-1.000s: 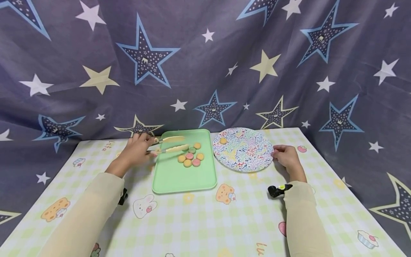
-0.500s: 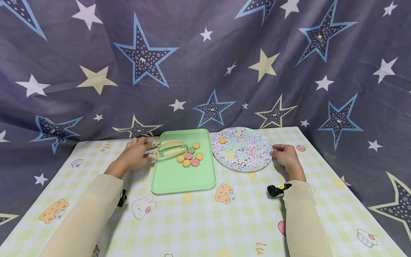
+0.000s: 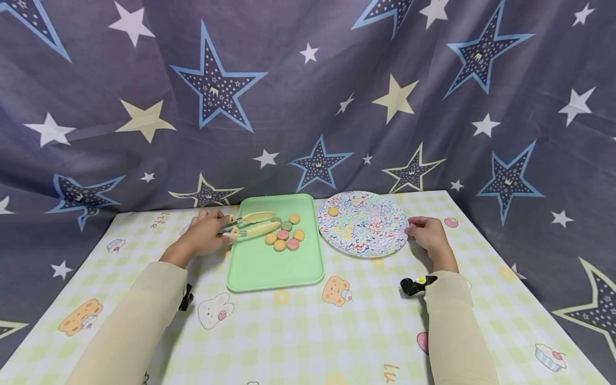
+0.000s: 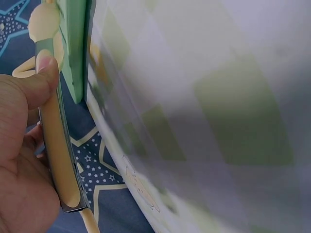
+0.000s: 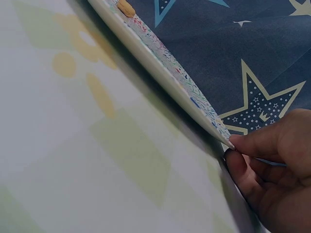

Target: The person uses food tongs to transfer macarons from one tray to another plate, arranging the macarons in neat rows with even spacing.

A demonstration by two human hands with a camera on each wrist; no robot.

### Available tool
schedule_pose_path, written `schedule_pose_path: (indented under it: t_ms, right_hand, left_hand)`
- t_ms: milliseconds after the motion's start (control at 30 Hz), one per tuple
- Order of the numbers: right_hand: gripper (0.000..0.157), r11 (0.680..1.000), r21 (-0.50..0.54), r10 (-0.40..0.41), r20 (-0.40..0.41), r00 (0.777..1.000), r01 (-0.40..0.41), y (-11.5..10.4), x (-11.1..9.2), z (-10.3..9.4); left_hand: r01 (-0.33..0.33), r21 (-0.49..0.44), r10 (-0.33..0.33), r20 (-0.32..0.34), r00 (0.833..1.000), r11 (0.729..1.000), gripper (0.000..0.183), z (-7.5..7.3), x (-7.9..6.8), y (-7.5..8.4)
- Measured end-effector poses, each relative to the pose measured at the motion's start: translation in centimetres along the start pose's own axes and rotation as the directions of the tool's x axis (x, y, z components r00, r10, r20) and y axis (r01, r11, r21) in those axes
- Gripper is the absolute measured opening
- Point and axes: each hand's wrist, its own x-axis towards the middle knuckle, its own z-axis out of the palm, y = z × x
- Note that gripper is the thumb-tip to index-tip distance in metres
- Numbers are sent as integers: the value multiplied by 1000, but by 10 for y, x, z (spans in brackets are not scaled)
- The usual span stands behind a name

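Observation:
My left hand [image 3: 204, 232] grips cream-coloured tongs [image 3: 257, 230] with dark metal arms, its thumb [image 4: 44, 73] along one arm in the left wrist view. The tongs reach over the left side of a green tray [image 3: 274, 270]. Their tips stand apart at a green macaron [image 3: 276, 220]. Another green macaron [image 3: 286, 225] lies just right of it, with several yellow and pink macarons [image 3: 292, 244] close by. My right hand [image 3: 428, 238] pinches the rim of a speckled round plate [image 3: 363, 230] between thumb and fingers. One yellow macaron [image 3: 333, 212] sits on the plate's left side.
The tray and plate stand side by side at the back of a table with a checked cloth [image 3: 289, 342]. Behind them hangs a dark star-patterned curtain [image 3: 279, 107]. A black wrist camera [image 3: 413, 286] sits below the right hand.
The tongs have dropped slightly, and their tips have come closer together around the green macaron. My right hand stays at the plate's rim.

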Motion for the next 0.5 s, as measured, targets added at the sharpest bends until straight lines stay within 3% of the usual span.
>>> schedule_pose_path:
  t_ms: [500]
  right_hand:
    - [38, 1000, 9, -1, 7, 1000, 1, 0, -1, 0]
  left_hand:
    - [15, 15, -15, 12, 1000, 1000, 62, 1, 0, 1]
